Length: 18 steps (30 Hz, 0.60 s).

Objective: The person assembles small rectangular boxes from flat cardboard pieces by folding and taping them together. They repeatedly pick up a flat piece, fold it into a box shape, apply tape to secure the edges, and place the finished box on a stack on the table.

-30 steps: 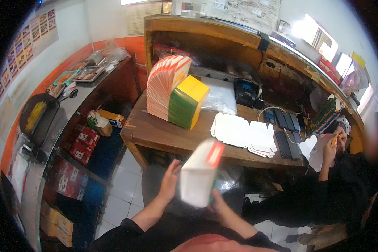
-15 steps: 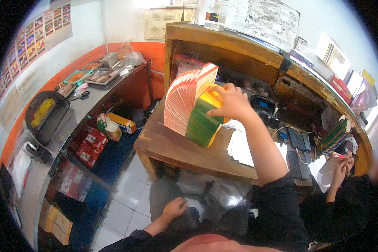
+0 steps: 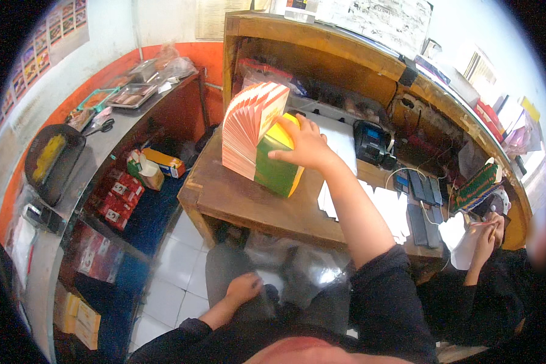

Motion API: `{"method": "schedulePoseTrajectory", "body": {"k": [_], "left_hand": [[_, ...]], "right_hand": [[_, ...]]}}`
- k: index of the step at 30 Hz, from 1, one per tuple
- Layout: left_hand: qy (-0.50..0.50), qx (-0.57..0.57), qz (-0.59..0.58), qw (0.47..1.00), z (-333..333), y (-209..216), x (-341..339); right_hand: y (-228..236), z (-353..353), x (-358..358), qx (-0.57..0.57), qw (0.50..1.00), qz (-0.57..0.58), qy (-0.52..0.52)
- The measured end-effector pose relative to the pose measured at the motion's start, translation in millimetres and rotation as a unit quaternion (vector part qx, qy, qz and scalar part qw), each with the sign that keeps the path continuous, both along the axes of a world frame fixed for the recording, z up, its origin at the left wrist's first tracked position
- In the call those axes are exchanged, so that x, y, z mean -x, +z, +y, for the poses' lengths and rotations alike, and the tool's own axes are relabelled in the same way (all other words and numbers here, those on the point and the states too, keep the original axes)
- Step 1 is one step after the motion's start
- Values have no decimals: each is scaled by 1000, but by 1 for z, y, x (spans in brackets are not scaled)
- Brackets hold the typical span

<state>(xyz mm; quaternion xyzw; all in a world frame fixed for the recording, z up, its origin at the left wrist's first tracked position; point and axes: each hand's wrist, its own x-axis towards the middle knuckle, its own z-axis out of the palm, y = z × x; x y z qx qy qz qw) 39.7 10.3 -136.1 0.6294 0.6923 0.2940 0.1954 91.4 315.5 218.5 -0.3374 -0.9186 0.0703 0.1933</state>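
Note:
My right hand [image 3: 303,144] grips a standing green and yellow block [image 3: 274,162], its thumb on the near green face and its fingers over the yellow top. The block looks like a stack of flat printed card pieces. Fanned out against its left side are many red, white and orange cards [image 3: 249,133], their edges spreading to the left. Both stand on the wooden desk [image 3: 261,209], near its left end. My left hand [image 3: 244,287] rests on my thigh, holding nothing, its fingers lying loosely.
White papers [image 3: 379,212] lie right of the block. Beyond them are a dark card terminal [image 3: 373,142], phones [image 3: 423,221] and cables. At the right a person's hands [image 3: 488,239] hold something small. A side counter [image 3: 118,145] with trays and scissors runs along the left.
The whole view has shifted, so the desk and cards sit further left and higher. My right hand stays on the block. The other person's hands have moved slightly.

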Motion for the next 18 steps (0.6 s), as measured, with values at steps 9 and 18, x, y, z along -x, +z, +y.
{"method": "schedulePoseTrajectory", "body": {"k": [9,18], "left_hand": [[29,8,-37,999,-17,4,9],[16,39,22,999,4,10,-8]], "right_hand": [[-117,-6,-165,74,991,-91,-61],[-105,-6,-226,55,985,-152,57]]}}
